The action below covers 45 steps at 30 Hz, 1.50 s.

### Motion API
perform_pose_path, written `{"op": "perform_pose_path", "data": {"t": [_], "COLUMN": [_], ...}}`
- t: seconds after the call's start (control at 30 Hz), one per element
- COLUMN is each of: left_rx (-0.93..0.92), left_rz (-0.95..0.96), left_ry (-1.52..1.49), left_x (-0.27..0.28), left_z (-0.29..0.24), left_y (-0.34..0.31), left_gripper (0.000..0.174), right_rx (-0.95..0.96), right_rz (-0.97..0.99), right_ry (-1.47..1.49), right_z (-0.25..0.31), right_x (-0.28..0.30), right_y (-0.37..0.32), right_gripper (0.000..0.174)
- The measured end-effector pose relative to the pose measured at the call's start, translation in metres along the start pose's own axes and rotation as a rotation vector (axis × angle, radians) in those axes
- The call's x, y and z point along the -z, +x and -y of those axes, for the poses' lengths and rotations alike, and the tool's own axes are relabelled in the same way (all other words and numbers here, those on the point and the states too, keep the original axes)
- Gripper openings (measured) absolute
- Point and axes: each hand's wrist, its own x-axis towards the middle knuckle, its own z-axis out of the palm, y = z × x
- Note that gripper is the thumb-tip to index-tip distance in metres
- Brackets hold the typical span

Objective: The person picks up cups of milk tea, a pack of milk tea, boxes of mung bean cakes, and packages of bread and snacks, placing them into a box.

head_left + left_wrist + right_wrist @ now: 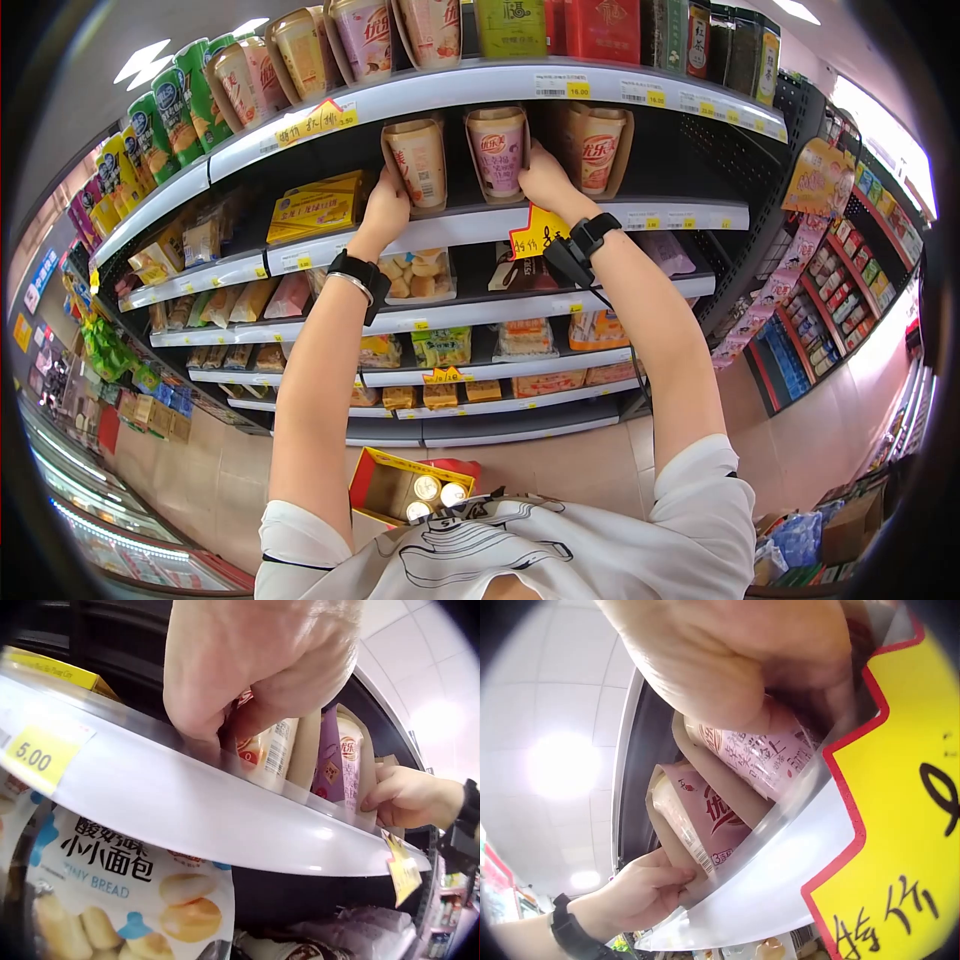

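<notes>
On the second shelf, my left hand (387,208) grips the left edge of a cream cup pack (418,165) in a brown card sleeve. The left wrist view shows that hand (259,667) with curled fingers partly covering the pack (274,754). My right hand (550,180) holds the right side of a purple-labelled cup pack (497,150). Up close in the right wrist view, the right hand (742,664) hides part of the purple-labelled cup (757,754). Both packs stand upright, side by side with a gap between them.
Another cup pack (598,150) stands right of my right hand. Above, a shelf edge (450,85) carries cups and tins. A yellow box (315,207) lies to the left. Yellow price sign (540,232) juts from the shelf front. A box with cans (375,485) is on the floor.
</notes>
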Motion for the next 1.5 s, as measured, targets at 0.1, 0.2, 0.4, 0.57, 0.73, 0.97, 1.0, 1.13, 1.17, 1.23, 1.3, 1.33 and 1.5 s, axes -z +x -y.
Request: {"op": "perform_pose_path", "data": {"t": [0.1, 0.2, 0.4, 0.57, 0.73, 0.97, 1.0, 1.13, 1.17, 1.23, 1.3, 1.33, 1.5], "left_rx": [0.024, 0.041, 0.107, 0.112, 0.124, 0.087, 0.091, 0.092, 0.091, 0.077, 0.086, 0.096, 0.089], "left_rz": [-0.003, -0.018, -0.023, -0.048, -0.012, -0.015, -0.018, -0.022, -0.020, -0.016, -0.017, -0.019, -0.025], "left_ry": [0.008, 0.028, 0.079, 0.050, 0.022, -0.001, 0.009, 0.034, 0.032, 0.055, 0.058, 0.062, 0.061], "left_x": [0.000, 0.000, 0.001, -0.001, 0.002, -0.001, -0.001, 0.002, 0.002, 0.003, 0.003, 0.003, 0.002], "left_z": [-0.003, -0.008, -0.017, -0.015, -0.013, -0.007, -0.008, -0.015, -0.015, -0.014, -0.016, -0.018, -0.019], "left_y": [0.000, -0.003, -0.004, -0.003, -0.003, -0.004, -0.004, -0.005, -0.005, -0.005, -0.006, -0.006, -0.007], "left_gripper": [0.041, 0.041, 0.042, 0.042, 0.044, 0.045, 0.046, 0.047, 0.047, 0.047, 0.047, 0.046, 0.041], "right_rx": [0.061, 0.083, 0.012, 0.056, 0.178, 0.097, 0.071, 0.049, 0.047, 0.020, -0.029, -0.077, -0.232], "right_rz": [-0.025, -0.046, 0.007, -0.002, -0.009, -0.152, -0.171, -0.217, -0.218, -0.291, -0.302, -0.311, -0.225], "right_ry": [0.054, 0.060, 0.025, 0.044, 0.099, -0.021, -0.038, -0.222, -0.224, -0.373, -0.456, -0.537, -0.315], "right_z": [-0.011, -0.008, 0.001, 0.000, 0.012, 0.059, 0.060, 0.030, 0.023, 0.011, -0.004, -0.007, -0.013], "right_x": [-0.007, -0.008, -0.010, -0.009, 0.000, 0.071, 0.080, 0.090, 0.090, 0.090, 0.089, 0.088, 0.076], "right_y": [0.003, 0.003, 0.002, 0.001, -0.009, -0.056, -0.064, -0.093, -0.101, -0.117, -0.130, -0.134, -0.144], "right_gripper": [0.035, 0.036, 0.038, 0.039, 0.041, 0.030, 0.025, 0.015, 0.015, 0.017, 0.020, 0.022, 0.031]}}
